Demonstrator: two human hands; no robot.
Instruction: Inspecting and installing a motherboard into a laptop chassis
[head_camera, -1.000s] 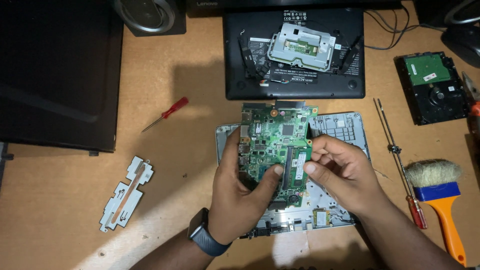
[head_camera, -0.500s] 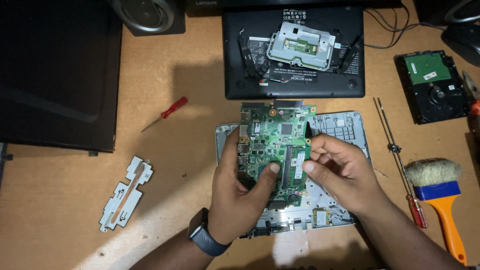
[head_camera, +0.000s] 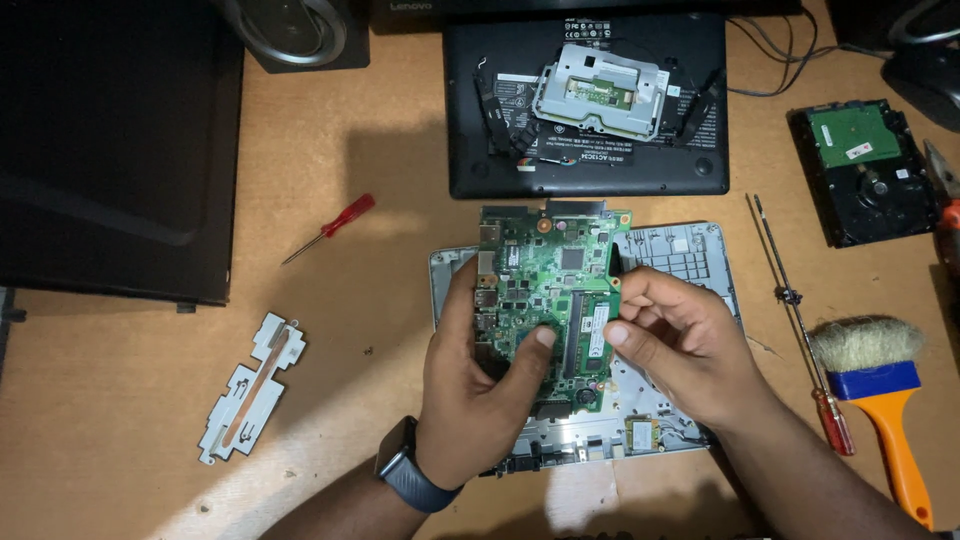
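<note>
- Almost nothing has moved since the earlier frames: both hands stay on the green circuit board (head_camera: 545, 290) at the same place, and only the right fingers seem to shift a little at the small module.
- On the far left a dark flat panel (head_camera: 110, 150) lies on the wooden table (head_camera: 380, 130), and below it a silver metal bracket (head_camera: 245, 390) is put aside, well apart from the work.
- A small red screwdriver (head_camera: 330, 228) lies alone between the panel and the board.
- The left hand (head_camera: 475, 390), with a dark watch (head_camera: 405, 480) on the wrist, is closed around the left edge of the board; the thumb presses on its face and the fingers go behind it.
- The board is held tilted over the grey laptop base (head_camera: 680, 255), so it appears to be already free from the case.
- The right hand (head_camera: 680, 345) pinches with thumb and fingertips the narrow green memory module (head_camera: 598, 332) at the right side of the board; the module still sits in its slot, so I judge this step is not finished.
- Above, a black laptop cover (head_camera: 585, 110) lies open with a silver plate inside.
- On the right lie a long thin screwdriver (head_camera: 795, 320), a brush with orange handle (head_camera: 880, 390), and a hard drive (head_camera: 865, 170).
</note>
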